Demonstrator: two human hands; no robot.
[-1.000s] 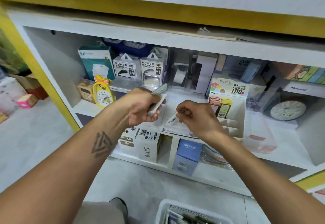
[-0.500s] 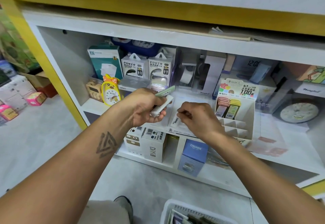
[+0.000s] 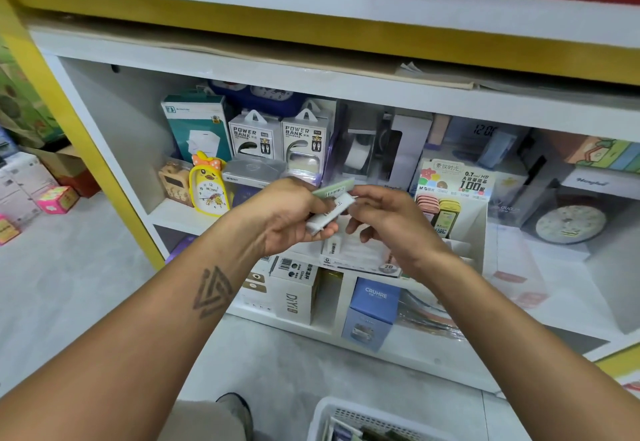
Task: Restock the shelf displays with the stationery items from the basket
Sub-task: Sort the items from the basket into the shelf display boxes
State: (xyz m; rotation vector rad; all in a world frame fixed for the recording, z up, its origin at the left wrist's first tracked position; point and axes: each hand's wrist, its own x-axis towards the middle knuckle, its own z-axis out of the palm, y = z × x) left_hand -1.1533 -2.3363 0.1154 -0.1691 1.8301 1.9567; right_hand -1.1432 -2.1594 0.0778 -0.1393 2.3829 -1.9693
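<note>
My left hand point(image 3: 291, 215) grips two slim stationery packs in front of the shelf: a white pack point(image 3: 329, 214) and, behind it, a green pack point(image 3: 334, 187). My right hand point(image 3: 398, 226) has its fingers curled, and its fingertips pinch the far end of the white pack. Just below both hands lies a flat white display tray point(image 3: 360, 255) holding similar white packs. The white basket point(image 3: 329, 416) sits on the floor at the bottom edge, with several items inside, only partly visible.
A tiered lead-refill display box point(image 3: 453, 184) stands right of my hands. Power bank boxes point(image 3: 254, 137), a yellow duck clock point(image 3: 209, 188) and a tape dispenser point(image 3: 360, 153) fill the shelf behind. A blue box point(image 3: 372, 309) and a white box point(image 3: 294, 288) stand on the shelf below.
My right hand has lifted from the white display tray up to the packs in my left hand and now pinches the white one. My left hand has stayed almost still.
</note>
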